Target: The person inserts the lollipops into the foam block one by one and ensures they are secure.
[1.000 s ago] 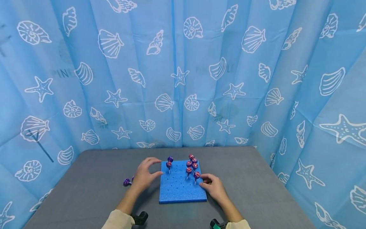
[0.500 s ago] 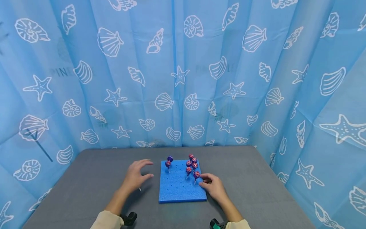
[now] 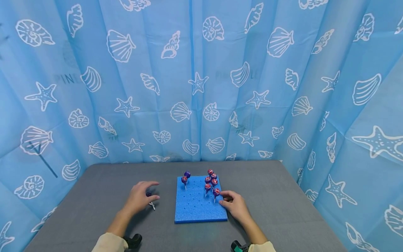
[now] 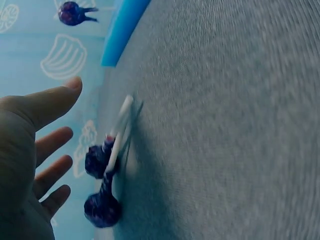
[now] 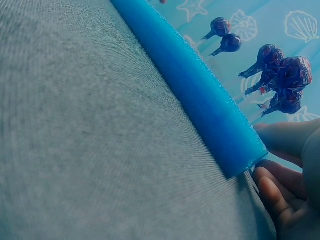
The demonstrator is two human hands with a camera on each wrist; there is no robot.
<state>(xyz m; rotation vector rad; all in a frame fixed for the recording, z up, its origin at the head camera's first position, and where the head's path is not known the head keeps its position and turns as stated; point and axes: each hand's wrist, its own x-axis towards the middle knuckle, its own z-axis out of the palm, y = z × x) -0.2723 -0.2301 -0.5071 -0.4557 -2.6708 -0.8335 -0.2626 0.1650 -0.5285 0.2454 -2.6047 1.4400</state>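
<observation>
My left hand hovers over the table left of the blue foam board, thumb and fingers spread apart and holding nothing. Beneath and beside it lie two purple-wrapped lollipops with white sticks, mostly covered by the hand in the head view. At the board's right edge, my right hand grips the foam between thumb and curled fingers. Close to its fingertips stands the nearest red-and-purple lollipop of a right-hand group stuck upright in the board. Two more lollipops stand at the board's back left.
Rows of small holes dot the board's top. A grey cloth-covered table extends around it on all sides. Behind and to the sides hangs a blue curtain printed with white shells and starfish.
My left hand has moved left and away from the board, to above the loose lollipops, uncovering a white stick near the thumb. My right hand stays at the board's edge.
</observation>
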